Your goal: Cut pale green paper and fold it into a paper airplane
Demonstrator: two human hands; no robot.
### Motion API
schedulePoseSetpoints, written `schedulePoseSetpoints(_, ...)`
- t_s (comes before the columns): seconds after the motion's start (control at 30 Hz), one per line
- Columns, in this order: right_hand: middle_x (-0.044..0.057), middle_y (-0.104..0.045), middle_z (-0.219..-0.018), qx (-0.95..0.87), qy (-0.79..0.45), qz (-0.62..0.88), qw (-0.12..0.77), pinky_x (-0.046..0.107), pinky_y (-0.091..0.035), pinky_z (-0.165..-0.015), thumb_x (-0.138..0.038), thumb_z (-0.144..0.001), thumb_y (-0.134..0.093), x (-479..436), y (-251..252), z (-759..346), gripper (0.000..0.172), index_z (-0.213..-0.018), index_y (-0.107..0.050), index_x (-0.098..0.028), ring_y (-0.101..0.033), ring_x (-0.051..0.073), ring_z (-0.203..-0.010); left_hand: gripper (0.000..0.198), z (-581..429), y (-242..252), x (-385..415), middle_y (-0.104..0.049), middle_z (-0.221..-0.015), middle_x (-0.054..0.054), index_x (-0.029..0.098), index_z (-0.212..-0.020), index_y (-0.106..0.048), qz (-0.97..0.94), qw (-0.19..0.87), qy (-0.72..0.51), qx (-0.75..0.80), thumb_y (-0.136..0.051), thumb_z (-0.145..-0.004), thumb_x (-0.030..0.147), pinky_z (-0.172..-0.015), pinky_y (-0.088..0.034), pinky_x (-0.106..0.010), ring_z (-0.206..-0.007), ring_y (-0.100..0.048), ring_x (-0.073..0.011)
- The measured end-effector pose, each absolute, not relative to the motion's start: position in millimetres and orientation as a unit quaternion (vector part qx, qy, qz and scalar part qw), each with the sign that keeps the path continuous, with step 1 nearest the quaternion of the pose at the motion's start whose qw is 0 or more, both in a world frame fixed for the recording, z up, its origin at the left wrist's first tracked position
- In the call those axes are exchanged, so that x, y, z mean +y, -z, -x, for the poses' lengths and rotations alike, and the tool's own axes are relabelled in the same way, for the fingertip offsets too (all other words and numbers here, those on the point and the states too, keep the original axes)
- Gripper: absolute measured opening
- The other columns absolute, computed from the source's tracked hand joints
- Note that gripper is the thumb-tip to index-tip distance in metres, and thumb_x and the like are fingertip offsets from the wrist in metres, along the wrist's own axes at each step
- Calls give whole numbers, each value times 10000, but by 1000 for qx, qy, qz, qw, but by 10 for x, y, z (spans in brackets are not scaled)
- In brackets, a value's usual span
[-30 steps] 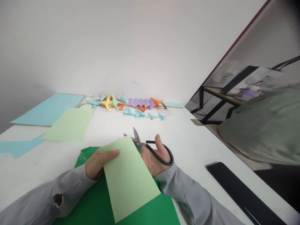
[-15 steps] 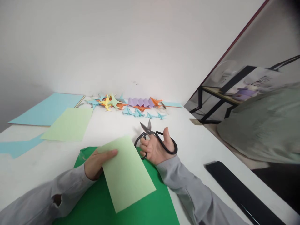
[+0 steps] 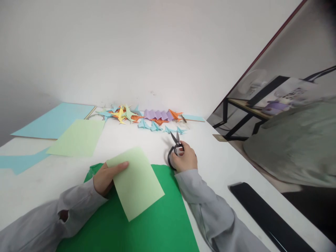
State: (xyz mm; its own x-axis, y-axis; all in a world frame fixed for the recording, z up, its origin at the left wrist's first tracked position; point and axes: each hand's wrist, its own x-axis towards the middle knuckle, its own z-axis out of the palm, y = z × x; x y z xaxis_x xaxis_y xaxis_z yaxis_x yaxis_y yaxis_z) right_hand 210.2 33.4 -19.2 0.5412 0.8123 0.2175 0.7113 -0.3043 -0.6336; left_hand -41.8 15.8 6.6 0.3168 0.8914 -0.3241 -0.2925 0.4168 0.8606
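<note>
Between thumb and fingers, my left hand [image 3: 109, 176] pinches a pale green sheet of paper [image 3: 138, 185] near its upper left corner. The sheet is tilted over a green mat [image 3: 154, 227]. To the right, my right hand [image 3: 186, 158] is wrapped around the black-handled scissors [image 3: 175, 148], whose blades are parted and point away from me. Part of the handles is hidden by the fingers. The blades are apart from the sheet.
Folded paper figures [image 3: 126, 114] and a purple pleated strip [image 3: 158, 114] line the wall. Left lie a larger green sheet [image 3: 78, 138], blue sheets [image 3: 55, 120] and a blue offcut [image 3: 23, 162]. A long black object [image 3: 262, 213] lies right. Beyond stands a shelf [image 3: 244, 105].
My right hand has turned from palm up to palm down and moved right with the scissors. My left hand has tilted the green sheet slightly, its lower end higher.
</note>
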Motion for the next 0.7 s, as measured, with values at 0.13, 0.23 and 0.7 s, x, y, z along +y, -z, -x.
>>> schedulePoseSetpoints(0.13,133,-581,-1121,-413,-58,885,205,426,-393,-867,-275,-753,-507,423,153,-2229,526,-1275,-477,-221,-541,297,-1036,273,420,-65,158,-722,-746,-77,139,-813,-703,-361,734,-398,415,-774,-610,308,-601,-518,-333,-636,-653,-233)
schedulePoseSetpoints(0.23,168,-539,-1195,-403,-40,903,143,475,-347,-886,-306,-798,-455,431,121,-2239,520,-1312,-446,-230,-484,340,-1117,252,423,-68,155,-724,-728,-85,131,-815,-718,-372,736,-387,412,-757,-628,296,-598,-514,-336,-647,-660,-252)
schedulePoseSetpoints(0.7,176,-574,-1167,-395,-20,910,127,447,-338,-897,-319,-835,-384,456,170,-2365,488,-1297,-482,-197,-524,313,-1101,183,495,-54,224,-699,-608,-47,136,-637,-704,-505,678,-332,419,-808,-524,236,-521,-495,-294,-536,-631,-204)
